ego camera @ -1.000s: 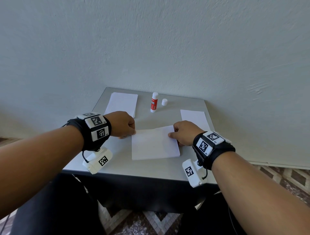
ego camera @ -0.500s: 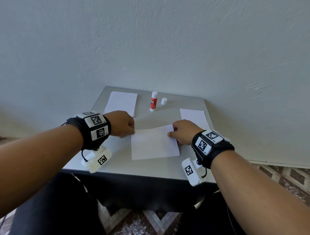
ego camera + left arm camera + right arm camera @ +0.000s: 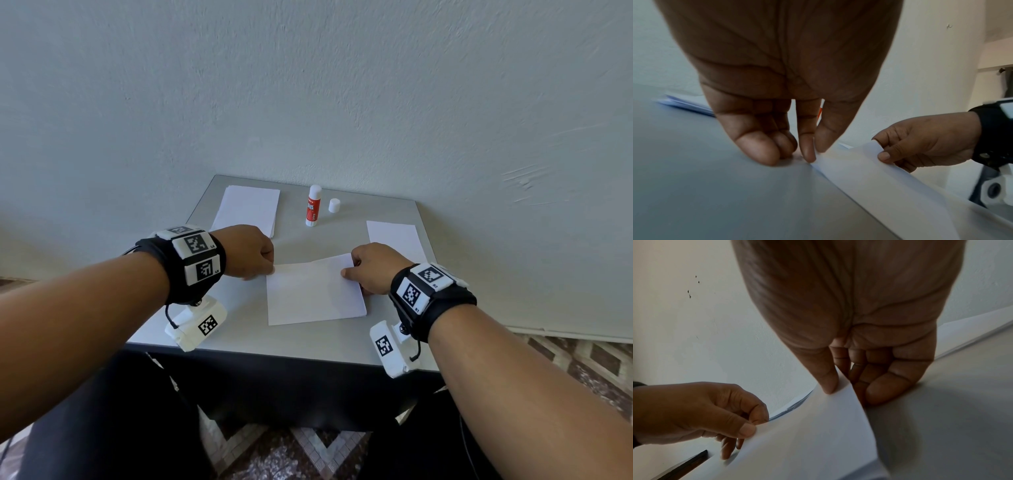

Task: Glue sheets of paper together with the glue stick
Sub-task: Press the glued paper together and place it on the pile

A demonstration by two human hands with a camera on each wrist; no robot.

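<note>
Both hands, left and right, pinch the top sheet at far corners; they should align edges before pressing.

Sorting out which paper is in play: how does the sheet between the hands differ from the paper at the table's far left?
The centre sheet is pinched at its far corners by the left hand and right hand; the far-left paper lies untouched. The centre sheet's far edge is lifted; the far-left paper lies flat. The centre sheet sits nearer the person. Both are plain white rectangles.
</note>
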